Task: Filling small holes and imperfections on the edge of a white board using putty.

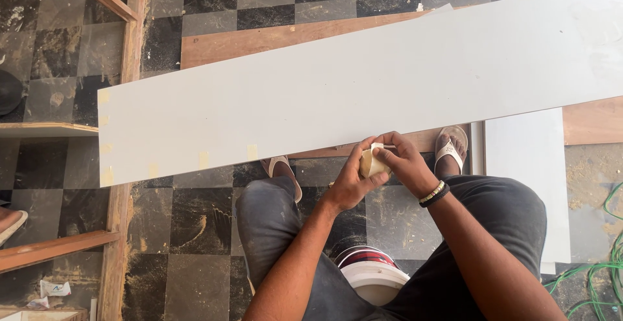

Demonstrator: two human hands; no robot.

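Note:
A long white laminated board (363,87) lies slanted across my view, resting on a brown plywood sheet (259,38). Small tan patches dot the board's near edge and left end. At the board's near edge both hands meet on a small cream-coloured wad (371,162). My left hand (350,181) cups it from below and the left. My right hand (405,162), with bead bracelets at the wrist, pinches it from the right. I am seated, knees in dark trousers spread, feet in white sandals under the board.
A white bucket with a red band (371,272) stands between my legs. A second white panel (529,165) lies at the right, green cable (600,275) beyond it. A wooden frame (123,133) runs along the left on the black and grey checkered floor.

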